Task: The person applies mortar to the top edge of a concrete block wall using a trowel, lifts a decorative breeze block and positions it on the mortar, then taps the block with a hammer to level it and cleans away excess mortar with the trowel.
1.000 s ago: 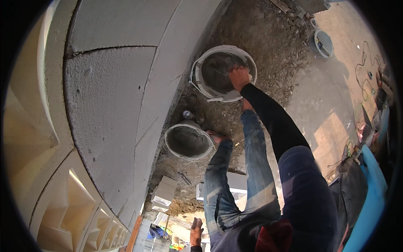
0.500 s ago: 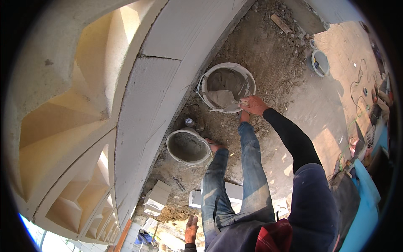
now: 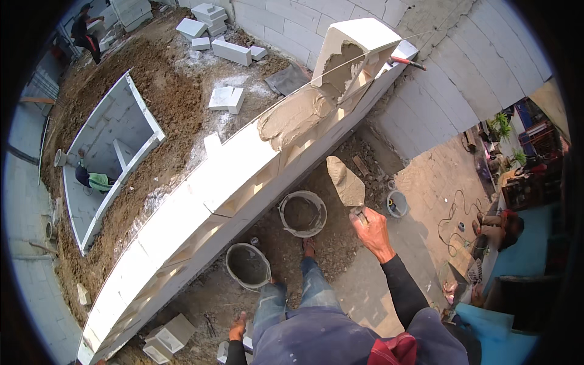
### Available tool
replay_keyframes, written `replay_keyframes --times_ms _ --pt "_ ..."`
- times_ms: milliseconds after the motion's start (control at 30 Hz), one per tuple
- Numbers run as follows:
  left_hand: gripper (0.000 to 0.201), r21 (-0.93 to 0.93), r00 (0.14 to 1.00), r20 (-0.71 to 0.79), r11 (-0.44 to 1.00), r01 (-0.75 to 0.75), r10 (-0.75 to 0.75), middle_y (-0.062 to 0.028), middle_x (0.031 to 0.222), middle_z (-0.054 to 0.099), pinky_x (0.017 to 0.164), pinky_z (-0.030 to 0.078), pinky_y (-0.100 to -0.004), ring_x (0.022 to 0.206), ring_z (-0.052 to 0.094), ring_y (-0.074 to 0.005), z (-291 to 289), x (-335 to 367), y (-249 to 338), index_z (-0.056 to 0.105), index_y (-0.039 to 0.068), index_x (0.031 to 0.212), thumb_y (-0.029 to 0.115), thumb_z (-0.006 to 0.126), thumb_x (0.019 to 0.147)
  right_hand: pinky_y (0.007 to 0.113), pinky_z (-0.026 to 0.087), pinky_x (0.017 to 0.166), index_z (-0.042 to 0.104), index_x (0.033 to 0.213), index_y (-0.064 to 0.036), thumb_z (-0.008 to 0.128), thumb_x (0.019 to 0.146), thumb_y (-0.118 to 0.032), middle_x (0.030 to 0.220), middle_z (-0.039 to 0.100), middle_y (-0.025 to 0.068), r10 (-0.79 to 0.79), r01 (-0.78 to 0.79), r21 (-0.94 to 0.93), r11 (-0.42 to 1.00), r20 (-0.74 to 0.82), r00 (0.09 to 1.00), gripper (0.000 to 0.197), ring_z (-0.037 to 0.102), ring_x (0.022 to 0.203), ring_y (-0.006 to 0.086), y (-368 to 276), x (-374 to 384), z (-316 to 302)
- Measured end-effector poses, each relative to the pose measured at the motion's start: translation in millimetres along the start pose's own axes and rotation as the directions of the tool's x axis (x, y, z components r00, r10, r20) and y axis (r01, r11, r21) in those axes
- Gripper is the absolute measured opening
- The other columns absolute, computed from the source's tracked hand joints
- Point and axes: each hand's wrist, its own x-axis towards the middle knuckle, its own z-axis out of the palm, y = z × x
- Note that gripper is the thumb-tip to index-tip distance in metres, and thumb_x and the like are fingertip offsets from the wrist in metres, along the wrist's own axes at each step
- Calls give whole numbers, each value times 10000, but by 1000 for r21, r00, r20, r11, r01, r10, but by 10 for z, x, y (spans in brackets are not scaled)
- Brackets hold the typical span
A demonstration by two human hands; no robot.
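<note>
Left bare hand (image 3: 238, 327) at 7 o'clock, seemingly loose and empty, small in view. Right bare hand (image 3: 372, 232) at 4 o'clock, gripping mortar-covered flat-bladed trowel (image 3: 346, 182), blade toward its 11. Round whitish mortar bucket (image 3: 323, 213) near its 9. Farther, toward 11, tan wet mortar bed (image 3: 292, 118) atop long white block wall (image 3: 194, 204).

Two bare hands (image 3: 373, 231) (image 3: 238, 326), one trowel (image 3: 351, 194) and, close by, three buckets (image 3: 321, 219) (image 3: 246, 246) (image 3: 391, 201) can be counted.
</note>
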Motion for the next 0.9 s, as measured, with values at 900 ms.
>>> replay_keyframes --times_ms 900 --pt "1023 -167 1000 -3 986 24 -25 -180 1609 412 1030 476 -562 1386 496 -389 -36 914 -827 371 14 1574 783 510 914 255 481 503 668 1044 -49 567 1041 -387 748 610 3 184 -229 265 937 185 966 353 592 561 85 -1469 2049 -883"
